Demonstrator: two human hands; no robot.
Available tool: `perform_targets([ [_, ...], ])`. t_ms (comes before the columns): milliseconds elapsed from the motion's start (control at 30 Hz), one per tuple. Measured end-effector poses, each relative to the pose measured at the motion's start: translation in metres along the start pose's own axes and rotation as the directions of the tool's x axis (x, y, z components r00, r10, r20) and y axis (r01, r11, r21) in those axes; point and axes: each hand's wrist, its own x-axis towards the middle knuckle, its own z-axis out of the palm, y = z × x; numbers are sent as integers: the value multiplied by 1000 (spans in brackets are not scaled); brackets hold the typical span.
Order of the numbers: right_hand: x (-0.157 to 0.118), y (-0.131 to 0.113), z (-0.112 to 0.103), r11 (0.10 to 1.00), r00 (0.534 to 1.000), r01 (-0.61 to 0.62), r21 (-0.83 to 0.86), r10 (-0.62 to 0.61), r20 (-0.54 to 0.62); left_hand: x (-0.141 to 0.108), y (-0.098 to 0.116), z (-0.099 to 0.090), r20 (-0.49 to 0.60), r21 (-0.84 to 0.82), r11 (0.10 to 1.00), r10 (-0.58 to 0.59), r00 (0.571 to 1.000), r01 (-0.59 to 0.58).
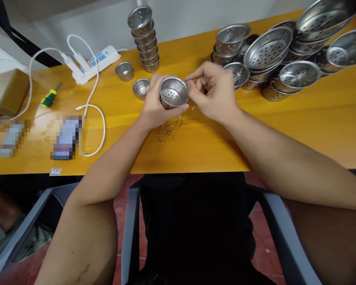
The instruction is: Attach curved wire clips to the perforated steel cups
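My left hand (154, 105) is wrapped round a small perforated metal cup (174, 94), its open mouth tilted toward me. At the cup's right rim, my right hand (215, 89) is closed in a pinch on what looks like a thin metal wire (183, 80); most of it is hidden by the fingers. Several curved thin wires (173, 128) lie on the table just below the cup. Behind my left hand stands another small perforated cup (140, 88), partly covered by the hand.
A tall stack of cups (148, 43) rises at the back, with a single cup (124, 71) beside it. Many perforated cups (268, 51) crowd the right. To the left are a power strip (96, 63), white cable (104, 126), screwdriver (50, 97), blurred phone (67, 138) and box (10, 93).
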Motion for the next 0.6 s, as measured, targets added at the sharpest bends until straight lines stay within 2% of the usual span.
perform_targets([
  [133,-2,-2,1,999,1000,25,-29,-25,-6,-3,-6,5,-9,-80,997,23,1000,-24],
  [300,-2,0,2,998,999,30,-63,-31,-18,-8,-10,10,38,-134,991,26,999,-21],
  [600,-1,-4,1,999,999,-28,-27,28,-20,-1,13,0,59,-94,995,50,997,-44],
])
